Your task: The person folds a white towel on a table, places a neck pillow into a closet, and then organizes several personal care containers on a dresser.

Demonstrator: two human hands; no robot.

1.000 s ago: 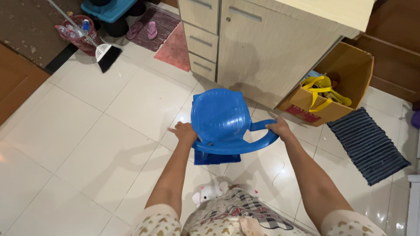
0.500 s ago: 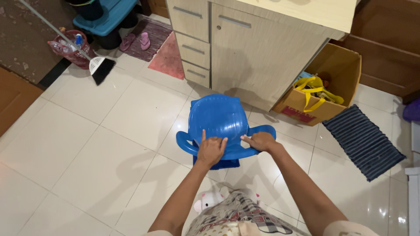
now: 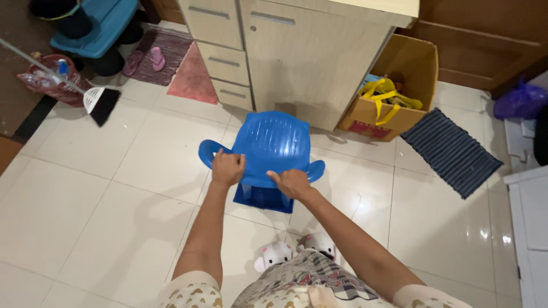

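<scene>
You have both hands on the blue plastic chair (image 3: 268, 154), which sits on the white tiled floor (image 3: 103, 217) in the middle of the frame, just below the beige cabinet (image 3: 308, 57) with its drawers and door. Your left hand (image 3: 227, 169) is closed around the top edge of the chair's backrest on the left side, close to the left armrest, fingers curled over the rim. Your right hand (image 3: 292, 183) grips the same edge further right, near the right armrest (the thumb lies flat along the plastic, the other fingers are tucked under and hidden). The chair's seat shows darker blue just below your hands, and whether its legs all rest on the floor cannot be told from this angle. To the right of the cabinet an open cardboard box (image 3: 394, 85) holds yellow-handled bags, and a dark striped mat (image 3: 451, 151) lies on the tiles to the right of it. In the upper left of the frame a broom (image 3: 100, 102) points its black bristles at the tiles, next to a red basket (image 3: 54, 80), a light-blue stool (image 3: 94, 25) and a pair of pink sandals (image 3: 145, 60) on a reddish rug (image 3: 191, 77). At the bottom of the frame, your plush slippers (image 3: 297, 251) peek out just below the chair.
</scene>
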